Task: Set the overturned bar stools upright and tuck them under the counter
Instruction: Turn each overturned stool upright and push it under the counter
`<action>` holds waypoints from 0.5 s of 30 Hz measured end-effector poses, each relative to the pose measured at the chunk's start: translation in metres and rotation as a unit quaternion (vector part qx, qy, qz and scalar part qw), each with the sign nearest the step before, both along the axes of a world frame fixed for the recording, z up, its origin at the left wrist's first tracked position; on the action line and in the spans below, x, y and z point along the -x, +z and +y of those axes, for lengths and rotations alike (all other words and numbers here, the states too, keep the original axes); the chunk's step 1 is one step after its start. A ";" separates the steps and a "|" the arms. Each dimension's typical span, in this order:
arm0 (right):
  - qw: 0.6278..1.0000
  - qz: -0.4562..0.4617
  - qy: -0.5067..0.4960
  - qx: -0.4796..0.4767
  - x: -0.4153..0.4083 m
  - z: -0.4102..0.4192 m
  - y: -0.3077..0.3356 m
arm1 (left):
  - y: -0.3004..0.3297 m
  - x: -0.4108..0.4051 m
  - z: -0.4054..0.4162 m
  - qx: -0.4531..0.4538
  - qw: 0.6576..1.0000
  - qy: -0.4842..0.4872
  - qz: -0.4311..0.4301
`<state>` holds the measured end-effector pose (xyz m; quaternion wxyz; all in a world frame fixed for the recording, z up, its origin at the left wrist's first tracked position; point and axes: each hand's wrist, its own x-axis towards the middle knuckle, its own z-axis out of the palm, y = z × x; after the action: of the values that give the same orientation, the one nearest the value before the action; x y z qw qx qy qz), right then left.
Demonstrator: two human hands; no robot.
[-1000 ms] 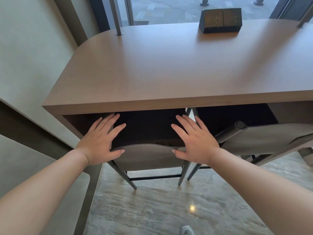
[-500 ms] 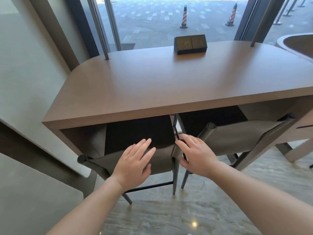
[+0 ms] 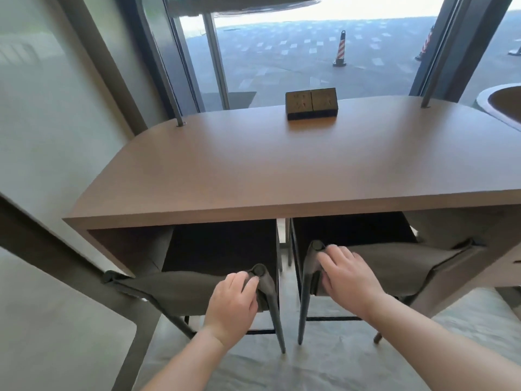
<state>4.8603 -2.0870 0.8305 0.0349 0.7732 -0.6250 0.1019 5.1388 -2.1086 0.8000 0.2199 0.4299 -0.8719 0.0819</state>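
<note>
Two grey bar stools stand upright side by side, their seats under the brown counter. The left stool has a fabric backrest strung between dark posts. My left hand grips the right end of that backrest, fingers curled over the top next to the post's round cap. The right stool stands close beside it, a narrow gap between their legs. My right hand holds the left end of its backrest, with the fingers over the top edge and the thumb on the near side.
A dark socket box sits at the counter's far edge by the window. A pale wall and a slanted beam close in on the left. Another table's rim shows at the far right. The floor is marble.
My view has risen and pulled back. My left hand slid right to the end of the left stool's backrest. My right hand moved over to the right stool's backrest, and both hands now grip.
</note>
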 end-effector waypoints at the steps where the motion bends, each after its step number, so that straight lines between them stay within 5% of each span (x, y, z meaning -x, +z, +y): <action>1: 1.000 0.001 0.010 -0.006 0.009 -0.006 0.002 | -0.001 0.009 -0.001 0.000 1.000 0.023 -0.003; 7: 0.990 0.072 0.087 -0.083 0.034 -0.033 0.001 | 0.001 0.045 -0.008 -0.043 0.994 0.101 -0.014; 15: 0.987 0.070 0.110 -0.091 0.030 -0.053 -0.012 | -0.004 0.037 -0.021 -0.025 0.997 0.057 -0.047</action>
<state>4.8303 -2.1404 0.8185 -0.0033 0.8423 -0.5389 -0.0071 5.1014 -2.1298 0.7962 0.1628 0.4799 -0.8571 0.0930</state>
